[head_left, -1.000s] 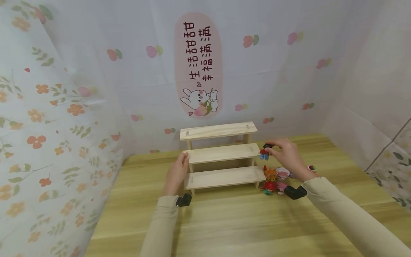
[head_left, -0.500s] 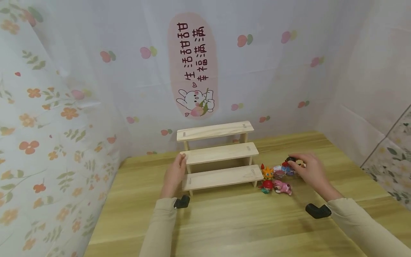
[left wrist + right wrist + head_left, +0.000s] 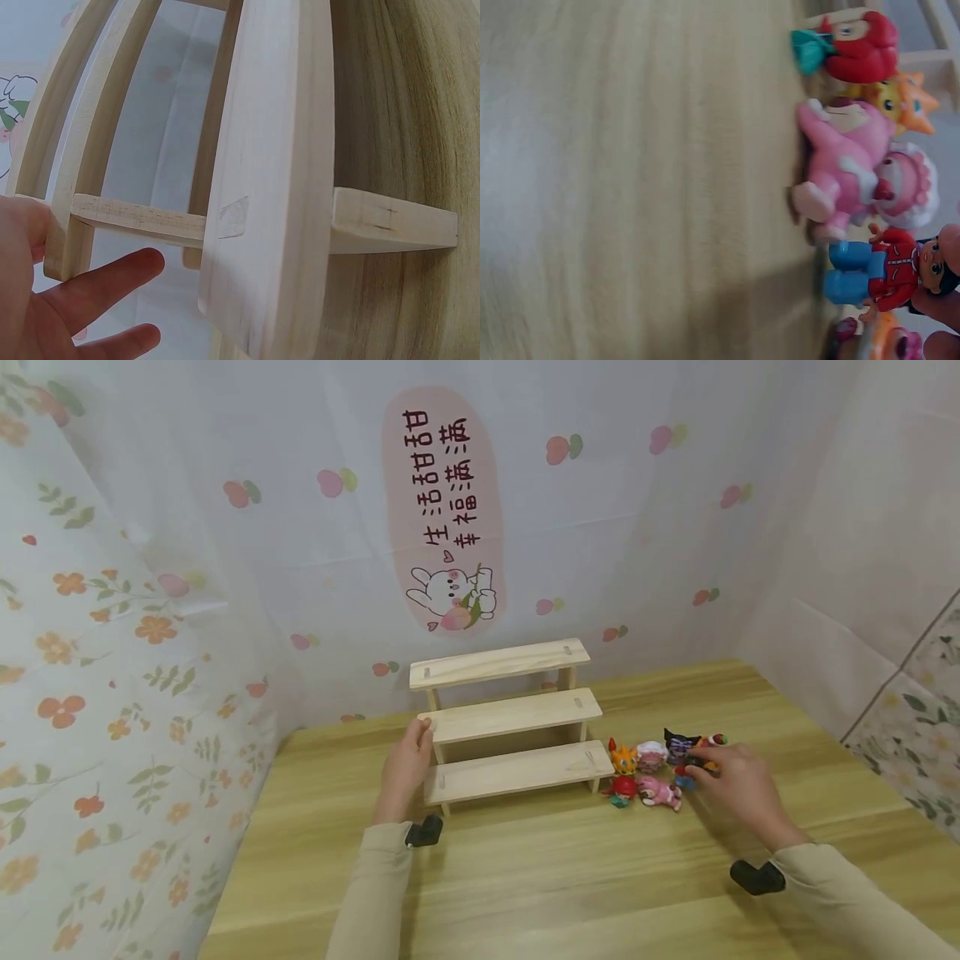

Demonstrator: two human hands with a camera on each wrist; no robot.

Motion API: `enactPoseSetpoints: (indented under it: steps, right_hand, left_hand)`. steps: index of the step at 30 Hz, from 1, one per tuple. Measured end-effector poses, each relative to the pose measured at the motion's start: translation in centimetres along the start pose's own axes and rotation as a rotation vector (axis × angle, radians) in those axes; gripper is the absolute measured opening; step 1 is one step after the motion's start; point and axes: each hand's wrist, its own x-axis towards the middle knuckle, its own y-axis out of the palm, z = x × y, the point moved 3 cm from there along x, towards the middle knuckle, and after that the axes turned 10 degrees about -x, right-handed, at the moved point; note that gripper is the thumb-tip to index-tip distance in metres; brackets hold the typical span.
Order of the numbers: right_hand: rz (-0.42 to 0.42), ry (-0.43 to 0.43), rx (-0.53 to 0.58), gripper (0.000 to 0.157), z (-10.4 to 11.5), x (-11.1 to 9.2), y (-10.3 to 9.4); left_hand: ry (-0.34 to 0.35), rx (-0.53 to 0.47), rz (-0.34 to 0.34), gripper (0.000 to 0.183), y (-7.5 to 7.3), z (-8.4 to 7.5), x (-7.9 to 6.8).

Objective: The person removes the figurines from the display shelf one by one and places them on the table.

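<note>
A three-tier wooden display stand [image 3: 513, 717] stands on the table. My left hand [image 3: 405, 768] grips the left end of its middle board, while other fingers [image 3: 112, 289] stretch out below in the left wrist view. On the right, my right hand [image 3: 738, 787] pinches a toy figure [image 3: 891, 271] by its black-haired head. The figure has a red jacket and blue trousers. Right beside it lies a pink bear figure [image 3: 660, 792]. A red-haired figure [image 3: 622, 788], an orange spiky one [image 3: 624, 760] and a white-bonneted one [image 3: 651, 755] cluster against the stand's right end.
Behind the held toy are a purple figure with black ears [image 3: 678, 746] and a red-and-green-topped one [image 3: 717, 740]. A patterned cloth [image 3: 600, 568] hangs behind the stand, with more cloth at both sides. The wooden tabletop [image 3: 525, 877] extends in front.
My right hand has carried the figure from beside the middle board rightward and down to the toy cluster's right side. The left hand keeps its grip; the head view has shifted slightly.
</note>
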Motion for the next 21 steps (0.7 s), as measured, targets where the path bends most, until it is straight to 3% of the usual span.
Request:
enactPoseSetpoints:
  steps: [6,14,19,21]
  right_hand:
    - [-0.016,-0.039,-0.006,0.029,1.4,0.6,1.3]
    - [0.004,-0.038,0.067,0.038,2.8,1.7,2.3]
    - [0.064,-0.007,0.078,0.040,2.8,2.0,1.7]
    - [0.045,-0.001,0.082,0.039,2.6,2.1,1.1]
  left_hand:
    - [-0.048,-0.010,-0.025,0.031,-1.1,1.2,-1.1]
    - [-0.047,0.006,-0.053,0.033,-2.8,1.7,-1.9]
    - [-0.052,0.009,-0.034,0.035,-2.8,1.6,-2.1]
    - [-0.031,0.022,-0.028,0.037,-2.6,1.3,-2.1]
